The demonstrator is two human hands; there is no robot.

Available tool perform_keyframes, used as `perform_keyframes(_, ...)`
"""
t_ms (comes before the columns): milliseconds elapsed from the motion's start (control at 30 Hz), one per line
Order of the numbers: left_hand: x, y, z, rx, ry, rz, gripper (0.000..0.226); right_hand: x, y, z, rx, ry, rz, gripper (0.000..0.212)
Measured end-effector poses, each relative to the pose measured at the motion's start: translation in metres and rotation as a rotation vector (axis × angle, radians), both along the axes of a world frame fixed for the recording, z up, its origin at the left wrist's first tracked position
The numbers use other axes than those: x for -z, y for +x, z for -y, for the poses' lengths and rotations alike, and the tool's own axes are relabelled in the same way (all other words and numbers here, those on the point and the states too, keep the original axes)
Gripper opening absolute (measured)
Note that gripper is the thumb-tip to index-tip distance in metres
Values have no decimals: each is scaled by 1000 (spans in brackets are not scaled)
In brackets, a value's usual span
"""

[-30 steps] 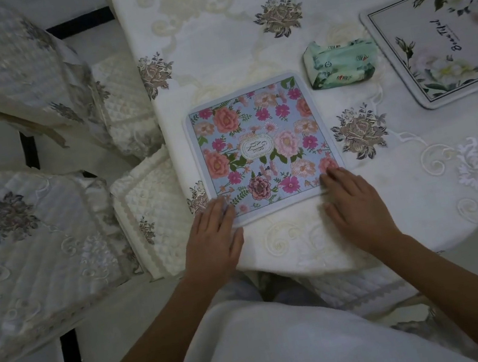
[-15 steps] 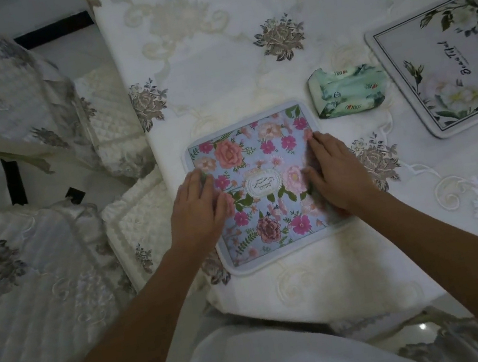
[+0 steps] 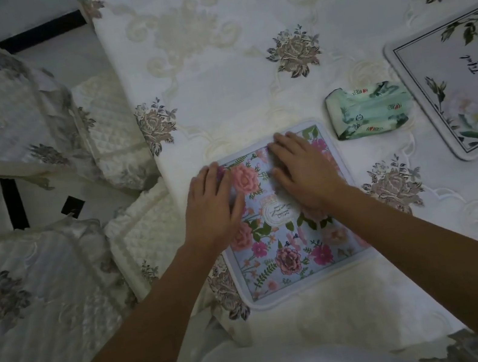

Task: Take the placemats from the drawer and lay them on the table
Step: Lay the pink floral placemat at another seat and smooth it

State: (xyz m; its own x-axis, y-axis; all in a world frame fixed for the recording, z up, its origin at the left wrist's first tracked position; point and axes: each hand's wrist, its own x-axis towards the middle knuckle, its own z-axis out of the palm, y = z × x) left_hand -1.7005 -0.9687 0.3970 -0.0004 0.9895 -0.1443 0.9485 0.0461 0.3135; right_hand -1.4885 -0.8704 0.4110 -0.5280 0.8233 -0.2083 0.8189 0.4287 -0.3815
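Two mats are lying on the worktop (image 3: 207,42); a third edge is showing at twelve o'clock, so the task is looking well along, though the drawer is out of view. The floral mat (image 3: 294,250) is sitting flat at six o'clock; the left hand (image 3: 215,207) and right hand (image 3: 306,172) are pressing it with fingers spread flat, gripping nothing; the white mat (image 3: 463,84) is lying at three o'clock.

**Floral placemat pressed flat near the table edge**

A blue floral placemat (image 3: 292,235) is held down on the embroidered tablecloth (image 3: 238,37) by the left hand (image 3: 212,206) and right hand (image 3: 302,169), both laid flat, fingers spread. A green packet (image 3: 369,110) lies just beyond it, and a white placemat (image 3: 463,84) is seen further right.
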Motion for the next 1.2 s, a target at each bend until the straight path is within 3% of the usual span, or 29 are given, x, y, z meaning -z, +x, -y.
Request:
perform_keyframes(267, -3, 11, -30, 130, 7, 7, 60, 3, -17, 1, -146, 17, -17, 52)
perform_keyframes(467, -1, -17, -14, 107, -3, -2, 59, -1, 25, -13, 36, 44, 60, 53)
perform_keyframes(733, -5, -32, 12, 27, -42, -42, 64, -4, 48, -12, 121, 51, 74, 54)
perform_keyframes(1200, -13, 44, 147, 46, -17, -2, 62, -2, 136, 155, 228, -15, 29, 61)
